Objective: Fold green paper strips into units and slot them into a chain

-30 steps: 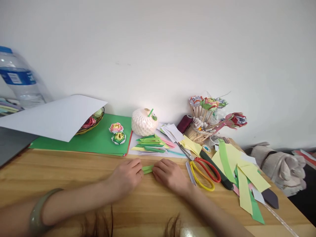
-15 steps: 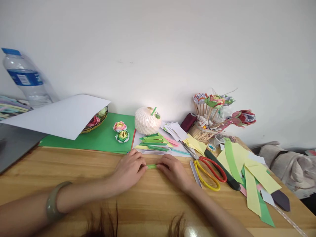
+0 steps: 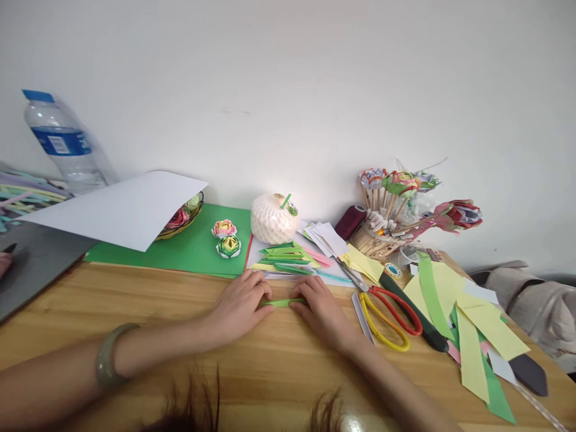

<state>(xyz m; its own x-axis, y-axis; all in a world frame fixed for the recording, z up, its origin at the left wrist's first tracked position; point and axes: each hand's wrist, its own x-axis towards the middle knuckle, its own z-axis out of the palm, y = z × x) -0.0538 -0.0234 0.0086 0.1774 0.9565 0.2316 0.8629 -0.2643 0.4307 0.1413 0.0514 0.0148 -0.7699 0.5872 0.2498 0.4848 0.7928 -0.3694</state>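
A narrow light-green paper strip [image 3: 282, 303] lies crosswise just above the wooden table, pinched at its two ends. My left hand [image 3: 245, 300] grips the left end between thumb and fingers, with a bangle on that wrist. On the right end, my right hand [image 3: 317, 306] is closed in the same way. Just behind the hands is a pile of folded green paper strips [image 3: 288, 257] on a white sheet. Two small folded paper flowers, one pink [image 3: 224, 228] and one green [image 3: 228, 246], sit on a green board [image 3: 189, 259] to the left.
To the right lie scissors [image 3: 389, 318] with red and yellow handles and scattered paper pieces [image 3: 472, 348]. A basket of paper flowers [image 3: 382, 240] and a white textured ball [image 3: 274, 219] stand by the wall. At left are a water bottle [image 3: 63, 141] and another person's hand [image 3: 5, 263].
More of the green strip shows between my hands, which sit slightly farther apart. The whole view has shifted, and another person's hand has come in at the left edge.
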